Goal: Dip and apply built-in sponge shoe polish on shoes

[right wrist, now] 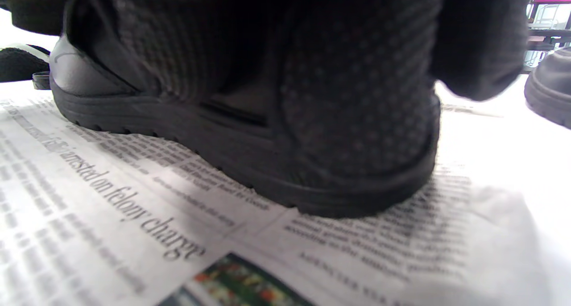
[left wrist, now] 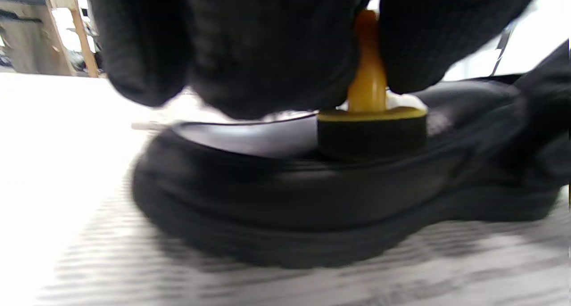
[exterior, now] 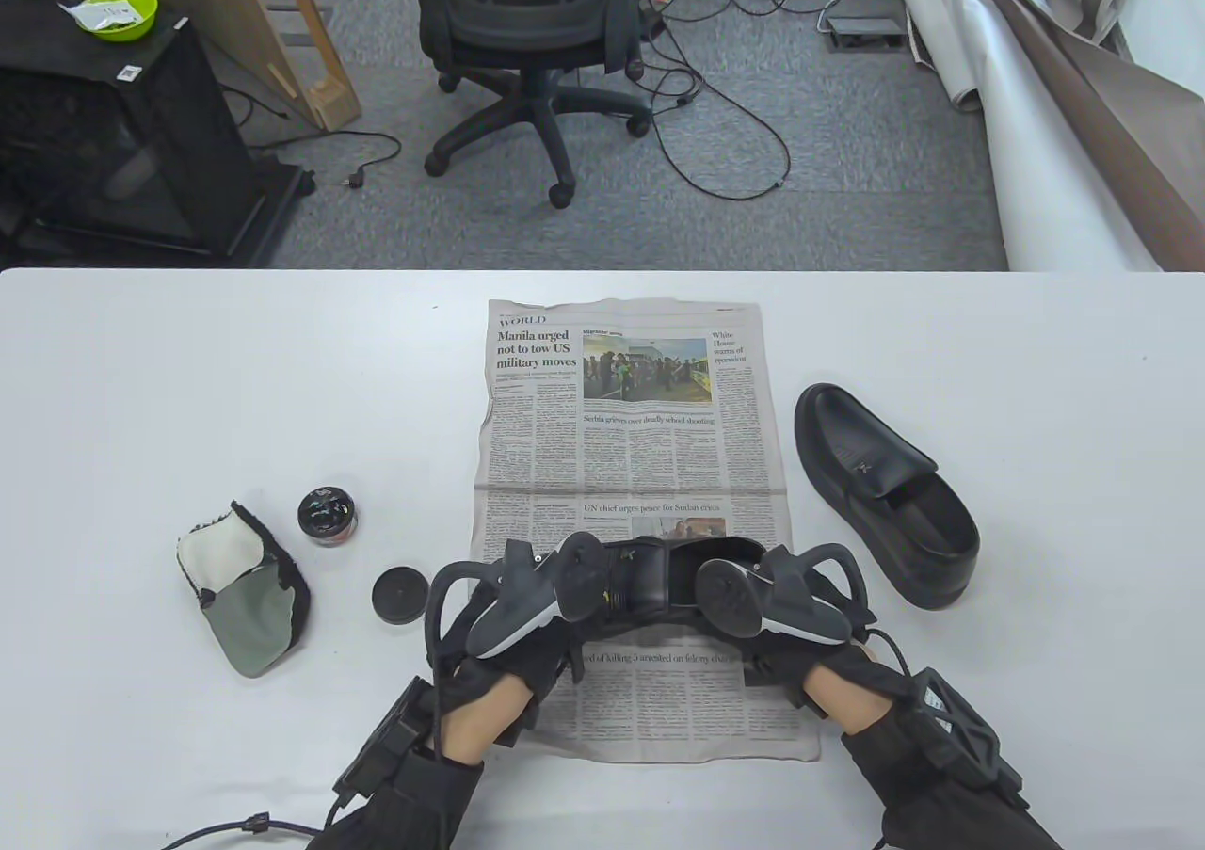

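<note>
Black shoe (exterior: 659, 586) near newspaper (exterior: 621, 436) front edge; white table (exterior: 188, 398) beyond.

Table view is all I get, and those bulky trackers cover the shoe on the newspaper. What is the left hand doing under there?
Observer: The left hand pinches a yellow-handled sponge applicator, its black pad pressed on the shoe.
Operator: And the right hand?
Observer: The right hand wraps the shoe's heel end, steadying it on the newspaper.
Operator: Is the shoe lifted?
Observer: No, its sole sits flat on the paper.
</note>
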Demonstrator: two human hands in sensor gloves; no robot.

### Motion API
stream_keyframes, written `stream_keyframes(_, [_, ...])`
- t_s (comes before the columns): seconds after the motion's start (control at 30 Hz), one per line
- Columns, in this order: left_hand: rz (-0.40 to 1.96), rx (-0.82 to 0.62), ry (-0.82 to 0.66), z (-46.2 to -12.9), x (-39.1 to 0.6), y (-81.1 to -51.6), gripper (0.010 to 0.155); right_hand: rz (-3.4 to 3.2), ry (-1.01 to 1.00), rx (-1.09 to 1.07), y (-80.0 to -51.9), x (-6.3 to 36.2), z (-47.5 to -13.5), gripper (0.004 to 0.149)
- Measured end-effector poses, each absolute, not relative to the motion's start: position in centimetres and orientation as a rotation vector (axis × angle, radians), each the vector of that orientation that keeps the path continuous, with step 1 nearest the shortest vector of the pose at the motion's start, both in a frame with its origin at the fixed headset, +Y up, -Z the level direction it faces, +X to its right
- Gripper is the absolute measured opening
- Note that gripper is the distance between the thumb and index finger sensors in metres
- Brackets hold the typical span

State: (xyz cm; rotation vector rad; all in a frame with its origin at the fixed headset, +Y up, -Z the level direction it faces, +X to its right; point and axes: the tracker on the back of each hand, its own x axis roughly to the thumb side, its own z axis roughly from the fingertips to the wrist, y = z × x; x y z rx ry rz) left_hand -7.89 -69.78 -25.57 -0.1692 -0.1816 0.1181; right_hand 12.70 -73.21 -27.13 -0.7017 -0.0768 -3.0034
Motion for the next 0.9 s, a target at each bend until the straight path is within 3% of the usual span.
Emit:
stream_keyframes(0.13, [0.104,-0.050,-0.207,-26.1,-6.4,-70.0,0.047,-3.002,-0.068,-0.714,-73.2,12.7,-27.1,0.042])
stream_keyframes(0.33, [0.033,0.056,-0.129,-28.2,-6.3,-70.7,0.047,-3.003,-0.072,-0.728,-73.3,12.7,-27.2,0.042])
stream_keyframes(0.57, [-0.079,0.004,-0.023,-29.4,-8.5,-71.2,0.047,-3.002,-0.058,-0.703,-73.2,12.7,-27.1,0.042])
stream_keyframes(0.9, [-0.111,-0.092,0.028,-28.1,-12.0,-70.2,0.048,-2.998,-0.059,-0.689,-73.2,12.7,-27.1,0.042])
